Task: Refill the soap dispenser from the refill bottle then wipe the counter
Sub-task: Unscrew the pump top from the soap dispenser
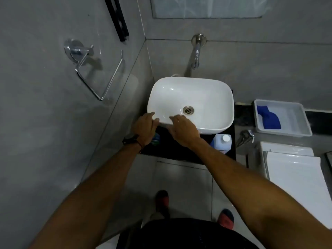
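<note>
My left hand [143, 126] hovers over the front left rim of the white sink [212, 97], fingers stretched out and apart. Just under its wrist a blue-green object [156, 139], apparently the soap dispenser, peeks out on the black counter [172, 151]; most of it is hidden. My right hand [185, 130] is beside the left, fingers spread and pointing left over the sink's front rim, holding nothing. The refill bottle [222, 142], pale blue with a white cap, stands on the counter right of my right wrist. A blue cloth [268, 117] lies in a grey tray [294, 130].
A chrome wall tap [196, 56] reaches over the sink. On the left wall hangs a chrome towel holder [97, 74]. A white toilet tank [291, 162] stands at the right, below the tray. My feet [226, 218] rest on the tiled floor.
</note>
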A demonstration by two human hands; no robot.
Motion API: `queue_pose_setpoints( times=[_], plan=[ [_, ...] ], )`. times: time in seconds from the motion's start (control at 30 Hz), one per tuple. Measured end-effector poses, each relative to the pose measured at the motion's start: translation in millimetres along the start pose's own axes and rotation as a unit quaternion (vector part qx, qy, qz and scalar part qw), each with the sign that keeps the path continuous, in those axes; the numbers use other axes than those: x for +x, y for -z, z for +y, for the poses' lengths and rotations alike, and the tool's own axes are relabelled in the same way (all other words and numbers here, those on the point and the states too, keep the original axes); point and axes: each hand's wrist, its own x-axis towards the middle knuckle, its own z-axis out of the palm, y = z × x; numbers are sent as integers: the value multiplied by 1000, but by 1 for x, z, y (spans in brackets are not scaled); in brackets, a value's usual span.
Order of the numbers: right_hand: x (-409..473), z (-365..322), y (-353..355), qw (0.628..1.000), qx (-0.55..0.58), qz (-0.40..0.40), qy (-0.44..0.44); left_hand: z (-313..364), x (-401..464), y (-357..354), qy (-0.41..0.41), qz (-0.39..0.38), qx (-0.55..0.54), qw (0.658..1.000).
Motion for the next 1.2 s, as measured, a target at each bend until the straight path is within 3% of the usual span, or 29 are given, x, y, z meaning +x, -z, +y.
queue_pose_setpoints(
  times=[0.2, 0.4, 0.9, 1.1, 1.2],
  plan=[
    [-3, -12, -28, 994, 55, -89, -19, -23, -13, -5, 106, -31, -72, 991],
    [11, -24, -52, 976, 146, -147, -61, -36, -25, -16, 99, -75, -103, 987],
    [24, -40, -96, 954, 221, -115, -168, -48, -10, -46, 112, -55, -130, 984],
    [24, -34, -93, 956, 244, -92, -137, -50, -6, -45, 174, -29, -209, 962],
    [27, -33, -82, 948, 297, -59, -97, -48, -7, -39, 138, -25, -289, 947]
  ],
)
